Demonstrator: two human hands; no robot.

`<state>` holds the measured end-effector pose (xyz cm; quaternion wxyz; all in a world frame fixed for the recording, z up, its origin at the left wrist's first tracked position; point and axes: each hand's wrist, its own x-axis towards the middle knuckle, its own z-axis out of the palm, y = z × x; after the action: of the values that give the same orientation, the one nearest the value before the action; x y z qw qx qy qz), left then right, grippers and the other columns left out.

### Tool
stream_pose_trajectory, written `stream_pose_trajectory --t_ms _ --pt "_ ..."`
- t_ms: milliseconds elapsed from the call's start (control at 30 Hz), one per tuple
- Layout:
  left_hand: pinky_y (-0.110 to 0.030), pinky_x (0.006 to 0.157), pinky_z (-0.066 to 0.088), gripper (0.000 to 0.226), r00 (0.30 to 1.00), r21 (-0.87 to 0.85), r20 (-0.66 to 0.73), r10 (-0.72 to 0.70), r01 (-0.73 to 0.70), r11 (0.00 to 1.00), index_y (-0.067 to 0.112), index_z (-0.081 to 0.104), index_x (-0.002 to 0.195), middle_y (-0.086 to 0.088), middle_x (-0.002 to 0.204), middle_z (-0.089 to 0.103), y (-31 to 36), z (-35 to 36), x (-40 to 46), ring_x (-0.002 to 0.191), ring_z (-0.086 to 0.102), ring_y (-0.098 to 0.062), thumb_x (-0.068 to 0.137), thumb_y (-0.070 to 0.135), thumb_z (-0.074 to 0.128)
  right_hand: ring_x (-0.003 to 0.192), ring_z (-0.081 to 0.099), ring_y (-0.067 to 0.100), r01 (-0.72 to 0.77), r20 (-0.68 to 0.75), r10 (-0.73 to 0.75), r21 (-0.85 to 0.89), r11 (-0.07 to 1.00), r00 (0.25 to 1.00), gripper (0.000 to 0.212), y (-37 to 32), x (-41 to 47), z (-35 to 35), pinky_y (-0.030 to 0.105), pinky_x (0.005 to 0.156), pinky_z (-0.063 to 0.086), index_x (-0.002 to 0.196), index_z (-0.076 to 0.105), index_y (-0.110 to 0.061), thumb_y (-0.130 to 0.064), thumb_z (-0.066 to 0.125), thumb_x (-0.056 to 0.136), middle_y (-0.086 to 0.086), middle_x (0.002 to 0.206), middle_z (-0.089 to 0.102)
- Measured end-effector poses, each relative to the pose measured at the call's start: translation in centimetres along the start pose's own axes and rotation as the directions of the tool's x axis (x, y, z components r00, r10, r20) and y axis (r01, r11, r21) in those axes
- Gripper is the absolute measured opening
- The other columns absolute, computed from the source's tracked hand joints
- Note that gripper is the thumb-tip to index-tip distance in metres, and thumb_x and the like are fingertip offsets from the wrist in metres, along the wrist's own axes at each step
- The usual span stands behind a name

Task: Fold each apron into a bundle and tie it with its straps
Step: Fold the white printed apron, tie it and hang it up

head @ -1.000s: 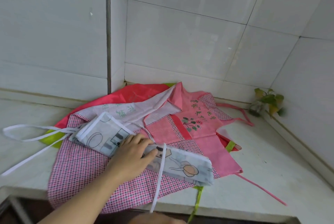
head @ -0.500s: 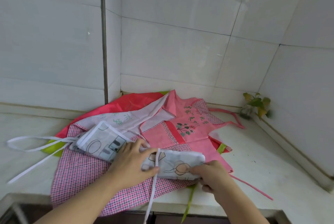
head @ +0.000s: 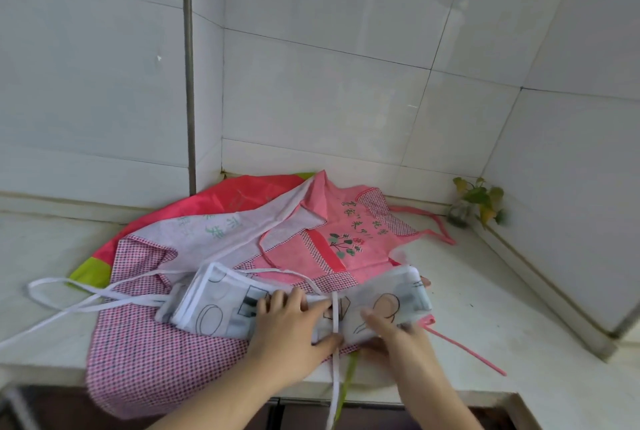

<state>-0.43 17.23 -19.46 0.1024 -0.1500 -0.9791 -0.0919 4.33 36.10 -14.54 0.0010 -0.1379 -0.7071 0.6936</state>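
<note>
Both hands, left (head: 291, 322) and right (head: 394, 332), press the folded apron (head: 221, 305).

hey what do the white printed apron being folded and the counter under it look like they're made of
White printed apron: looks like thin, matte cloth, perhaps non-woven; it creases softly and is slightly see-through. Counter: seems to be pale polished stone or a stone lookalike, with a hard, smooth, faintly speckled surface.

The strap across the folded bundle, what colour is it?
White strap, clearest in the head view.
</note>
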Motion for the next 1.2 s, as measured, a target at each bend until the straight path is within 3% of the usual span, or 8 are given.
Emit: stream_pose_trajectory --t_ms 233,600,733,800,867,967,1100,1200 --pt "-0.046 0.106 0.029 0.074 0.994 -0.095 0.105 -0.018 0.028 0.995 0.05 0.038 0.149 0.008 0.133 0.043 -0.4 -0.8 0.0 0.129 0.037 -0.023 0.082 0.08 0.038 0.066 0.069 0.013 0.054 -0.058 -0.108 -0.585 0.809 0.992 0.015 1.0 2.3 4.3 0.029 0.054 0.052 0.077 0.071 -0.02 -0.034 0.072 0.072 -0.002 0.068 0.072" --pt "-0.035 0.11 0.039 0.028 0.994 -0.494 0.093 -0.064 0.102 0.863 0.045 0.068 0.124 0.025 0.119 0.055 -6.3 -2.5 -1.0 0.119 0.05 -0.005 0.1 0.051 0.055 0.062 0.059 0.018 0.23 -0.075 -0.404 -0.721 0.653 0.912 0.012 0.5 2.0 6.8 0.031 0.052 0.044 0.086 0.053 -0.021 -0.014 0.06 0.078 -0.004 0.075 0.062" --pt "-0.039 0.108 0.049 0.023 0.951 -0.755 0.194 -0.24 0.301 0.582 0.038 0.067 0.119 0.003 0.121 0.068 -6.5 -3.8 -1.2 0.113 0.063 -0.006 0.11 0.027 0.05 0.064 0.058 0.021 0.408 0.2 -0.63 -0.89 0.203 0.751 0.05 0.9 1.4 10.2 0.032 0.043 0.037 0.104 0.057 -0.022 -0.012 0.074 0.058 -0.004 0.085 0.058" --pt "-0.033 0.085 0.061 0.024 0.902 -0.901 0.245 -0.355 0.347 0.26 0.012 0.067 0.12 -0.015 0.117 0.073 -7.1 -3.6 -1.5 0.113 0.07 -0.018 0.107 0.026 0.052 0.05 0.054 0.019 0.425 0.302 -0.612 -0.903 0.062 0.731 0.06 0.9 0.7 11.6 0.028 0.038 0.025 0.096 0.058 -0.019 -0.012 0.082 0.041 -0.003 0.073 0.056" --pt "-0.027 0.06 0.062 0.025 0.835 -0.953 0.289 -0.468 0.206 -0.22 0.003 0.066 0.106 -0.015 0.097 0.08 -7.9 -3.4 -1.7 0.107 0.069 -0.038 0.105 0.024 0.052 0.042 0.05 0.018 0.437 0.347 -0.594 -0.899 0.01 0.726 0.062 1.1 0.7 12.9 0.028 0.037 0.021 0.086 0.055 -0.019 -0.01 0.086 0.034 -0.002 0.067 0.054" --pt "-0.03 0.065 0.062 0.034 0.774 -0.882 0.408 -0.485 0.196 -0.429 0.004 0.064 0.095 -0.022 0.106 0.078 -9.4 -4.8 -1.6 0.098 0.075 -0.026 0.113 0.019 0.04 0.047 0.054 0.02 0.43 0.364 -0.526 -0.903 0.002 0.769 0.058 0.9 0.7 13.8 0.03 0.04 0.027 0.091 0.057 -0.017 -0.008 0.09 0.044 0.002 0.072 0.057" --pt "-0.06 0.096 0.056 0.064 0.836 -0.897 0.416 -0.357 0.314 -0.31 0.003 0.076 0.113 -0.027 0.11 0.075 -11.4 -7.6 -1.2 0.103 0.074 -0.044 0.095 0.061 0.057 0.093 0.066 0.028 0.373 0.332 -0.398 -0.927 0.028 0.855 0.039 0.3 1.2 14.2 0.037 0.065 0.041 0.125 0.045 -0.017 -0.008 0.064 0.093 0.007 0.115 0.058" --pt "-0.047 0.081 0.061 0.023 0.799 -0.826 0.361 -0.481 0.513 0.234 0.01 0.079 0.095 -0.016 0.097 0.079 -12.8 -8.1 -1.1 0.093 0.076 -0.034 0.084 0.031 0.08 0.099 0.066 0.029 0.38 0.348 -0.366 -0.925 0.017 0.863 0.039 0.1 1.5 14.4 0.036 0.068 0.041 0.131 0.045 -0.016 -0.009 0.062 0.096 0.007 0.119 0.058"
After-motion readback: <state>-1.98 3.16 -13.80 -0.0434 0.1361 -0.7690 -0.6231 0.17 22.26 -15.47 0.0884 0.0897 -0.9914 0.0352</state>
